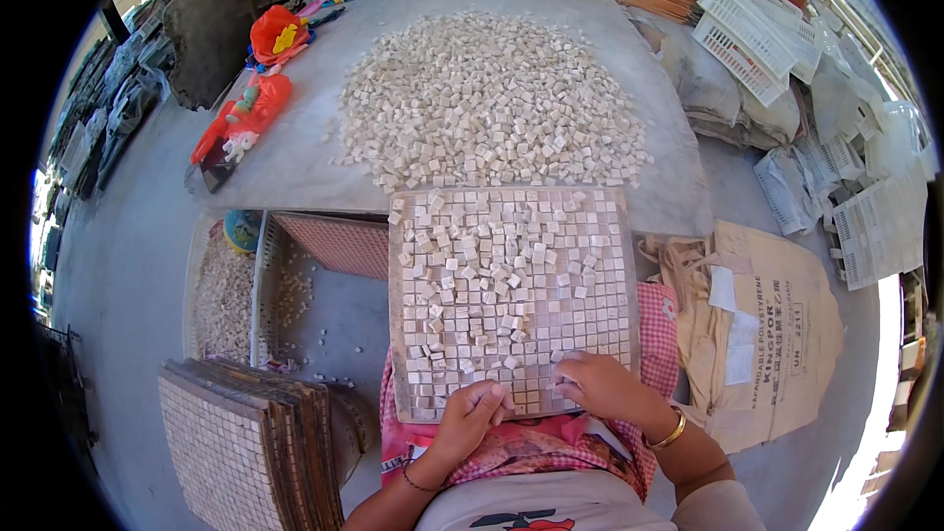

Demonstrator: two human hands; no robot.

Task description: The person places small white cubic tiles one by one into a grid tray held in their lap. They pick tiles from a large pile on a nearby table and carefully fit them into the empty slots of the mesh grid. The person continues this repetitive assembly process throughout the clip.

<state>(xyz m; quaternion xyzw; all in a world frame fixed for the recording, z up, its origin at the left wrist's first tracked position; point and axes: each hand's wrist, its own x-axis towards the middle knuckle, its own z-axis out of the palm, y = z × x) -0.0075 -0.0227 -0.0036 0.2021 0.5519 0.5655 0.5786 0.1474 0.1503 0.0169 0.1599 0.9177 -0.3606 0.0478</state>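
While both hands rest at the near edge of the square grid tray (413, 334), neither shows a firm hold on anything large. Left hand (470, 418): fingers curled inward, knuckles up, fingertips pressed on the small stone tiles (492, 285) at the tray's lower edge; whether a tile sits between the fingertips cannot be told. Right hand (602, 385): palm down, fingers loosely bent and close together, tips touching tiles in the tray's lower right rows; nothing visibly pinched. A gold bangle (671, 433) sits on the right wrist, a thin bracelet (413, 480) on the left.

Tray lies on the person's lap, over a red checked cloth (657, 320), its far edge butting against the grey slab (295, 162). Lower and right rows filled flat in the grid; loose tiles lie scattered, some tilted, over the upper left part.

Surroundings: a broad heap of loose tiles (492, 98) on the slab, just beyond the tray. Stack of finished mosaic sheets (246, 438) to the near left. White crate with tile scraps (224, 295) behind that stack. Flattened brown paper sack (777, 334) to the right. White plastic baskets (747, 34) at far right. Red plastic bags (258, 103) on the slab's left edge.
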